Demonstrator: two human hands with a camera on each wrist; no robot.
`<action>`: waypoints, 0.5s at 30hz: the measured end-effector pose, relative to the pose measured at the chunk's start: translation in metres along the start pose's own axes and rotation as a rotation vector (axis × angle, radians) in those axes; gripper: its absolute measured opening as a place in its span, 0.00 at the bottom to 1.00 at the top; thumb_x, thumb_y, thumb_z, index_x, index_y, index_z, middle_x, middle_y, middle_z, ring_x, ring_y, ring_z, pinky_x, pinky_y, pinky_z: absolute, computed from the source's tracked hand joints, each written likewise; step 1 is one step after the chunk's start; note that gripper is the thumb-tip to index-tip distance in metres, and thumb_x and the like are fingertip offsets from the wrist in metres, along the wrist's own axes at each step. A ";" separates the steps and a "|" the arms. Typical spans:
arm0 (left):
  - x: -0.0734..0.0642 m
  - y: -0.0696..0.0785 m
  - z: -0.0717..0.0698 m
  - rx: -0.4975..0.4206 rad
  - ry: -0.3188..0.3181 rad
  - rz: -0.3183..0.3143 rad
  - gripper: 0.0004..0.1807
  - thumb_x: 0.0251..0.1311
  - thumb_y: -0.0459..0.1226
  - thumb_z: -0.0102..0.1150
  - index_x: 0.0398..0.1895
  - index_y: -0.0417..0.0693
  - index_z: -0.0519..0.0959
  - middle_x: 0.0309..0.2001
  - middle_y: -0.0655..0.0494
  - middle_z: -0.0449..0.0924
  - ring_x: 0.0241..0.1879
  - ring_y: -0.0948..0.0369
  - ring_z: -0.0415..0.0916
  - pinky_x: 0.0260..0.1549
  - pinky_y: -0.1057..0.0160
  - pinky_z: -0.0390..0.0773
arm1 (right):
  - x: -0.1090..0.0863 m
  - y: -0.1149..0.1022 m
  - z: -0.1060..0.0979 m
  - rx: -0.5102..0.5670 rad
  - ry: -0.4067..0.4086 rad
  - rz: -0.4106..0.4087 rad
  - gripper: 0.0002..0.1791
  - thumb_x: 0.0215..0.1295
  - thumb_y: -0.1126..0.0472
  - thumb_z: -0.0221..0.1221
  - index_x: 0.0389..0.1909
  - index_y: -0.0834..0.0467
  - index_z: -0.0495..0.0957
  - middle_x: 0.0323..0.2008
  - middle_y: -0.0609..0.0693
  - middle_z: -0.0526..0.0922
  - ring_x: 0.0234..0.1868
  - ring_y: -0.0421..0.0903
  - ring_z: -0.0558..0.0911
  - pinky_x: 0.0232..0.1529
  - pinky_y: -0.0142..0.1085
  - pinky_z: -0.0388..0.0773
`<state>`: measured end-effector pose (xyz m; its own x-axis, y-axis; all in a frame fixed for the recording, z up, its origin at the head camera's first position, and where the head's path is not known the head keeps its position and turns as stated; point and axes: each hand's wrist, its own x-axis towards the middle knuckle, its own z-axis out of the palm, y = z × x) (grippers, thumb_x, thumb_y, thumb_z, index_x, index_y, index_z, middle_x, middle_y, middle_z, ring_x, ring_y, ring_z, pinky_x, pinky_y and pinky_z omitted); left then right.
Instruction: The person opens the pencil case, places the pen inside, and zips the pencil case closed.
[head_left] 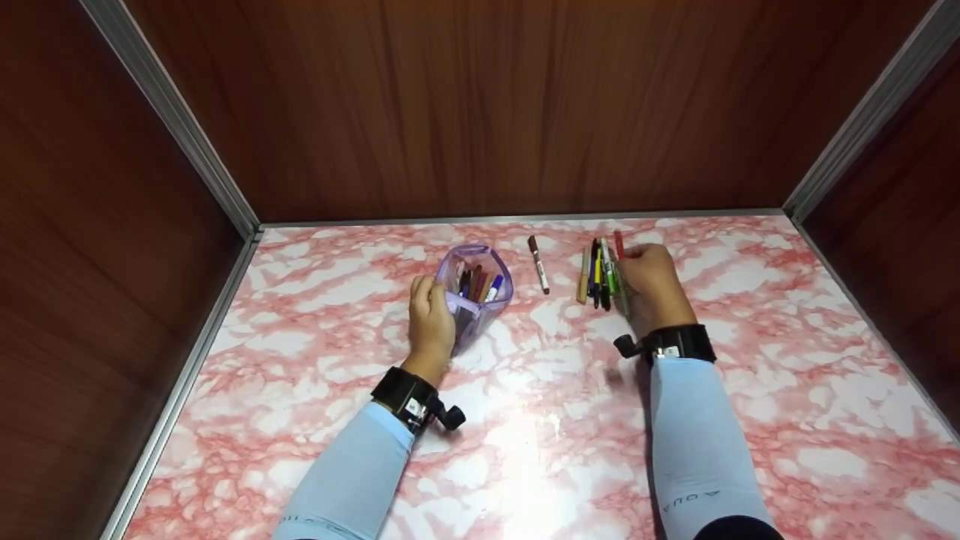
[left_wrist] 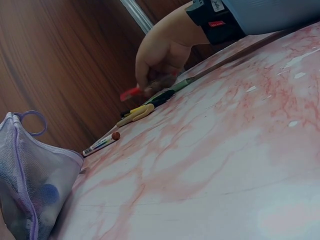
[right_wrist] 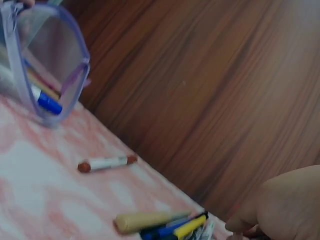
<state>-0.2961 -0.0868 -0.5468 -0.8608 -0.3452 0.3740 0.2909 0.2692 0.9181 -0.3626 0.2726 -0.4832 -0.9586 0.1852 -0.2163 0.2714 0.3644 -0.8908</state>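
My left hand (head_left: 431, 319) grips the side of a lilac mesh pencil pouch (head_left: 512, 289), whose mouth gapes upward. Several pens and markers stand inside it, among them a blue-capped marker (head_left: 494, 288). Over on the right, my right hand (head_left: 651, 277) pinches a red pen (head_left: 619, 241) between thumb and fingers, at the edge of a row of pens. That row holds a tan pen (head_left: 583, 279), a yellow one (head_left: 597, 271), a green one (head_left: 610, 277) and dark ones. The right wrist view barely shows my right fingertips, low at the right edge.
A white marker with brown ends (head_left: 539, 266) lies by itself between the pouch and the row of pens. Under everything is a red-and-white marbled tabletop (head_left: 525, 420). Wood-grain panels (head_left: 480, 112) wall in the back and both sides.
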 end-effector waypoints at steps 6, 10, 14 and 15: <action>0.000 0.001 0.000 0.004 0.006 0.005 0.13 0.82 0.34 0.47 0.37 0.39 0.76 0.43 0.47 0.70 0.45 0.57 0.68 0.48 0.62 0.72 | -0.002 -0.022 0.007 0.054 0.032 -0.156 0.42 0.78 0.65 0.64 0.88 0.59 0.61 0.49 0.55 0.82 0.37 0.41 0.85 0.41 0.31 0.87; -0.001 0.001 -0.001 0.010 0.007 -0.005 0.13 0.82 0.35 0.47 0.39 0.37 0.77 0.44 0.46 0.72 0.46 0.56 0.70 0.49 0.60 0.74 | -0.013 -0.038 0.018 0.182 -0.020 -0.216 0.55 0.74 0.70 0.66 0.94 0.48 0.49 0.46 0.53 0.83 0.34 0.39 0.88 0.41 0.32 0.89; -0.001 0.001 -0.001 0.023 0.001 -0.023 0.15 0.84 0.38 0.46 0.41 0.38 0.79 0.46 0.46 0.73 0.47 0.55 0.72 0.50 0.59 0.75 | -0.021 -0.048 0.038 0.234 -0.046 -0.261 0.53 0.71 0.73 0.66 0.92 0.50 0.54 0.41 0.51 0.86 0.32 0.38 0.90 0.37 0.31 0.89; -0.002 0.001 -0.001 0.022 0.001 -0.024 0.15 0.84 0.38 0.46 0.41 0.37 0.79 0.46 0.46 0.73 0.47 0.55 0.72 0.51 0.59 0.75 | -0.024 -0.050 0.044 0.247 -0.051 -0.269 0.52 0.70 0.73 0.66 0.91 0.51 0.55 0.39 0.50 0.86 0.31 0.38 0.91 0.36 0.31 0.89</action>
<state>-0.2943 -0.0865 -0.5464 -0.8669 -0.3531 0.3518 0.2605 0.2807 0.9238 -0.3571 0.2097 -0.4514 -0.9976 0.0647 0.0245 -0.0138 0.1612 -0.9868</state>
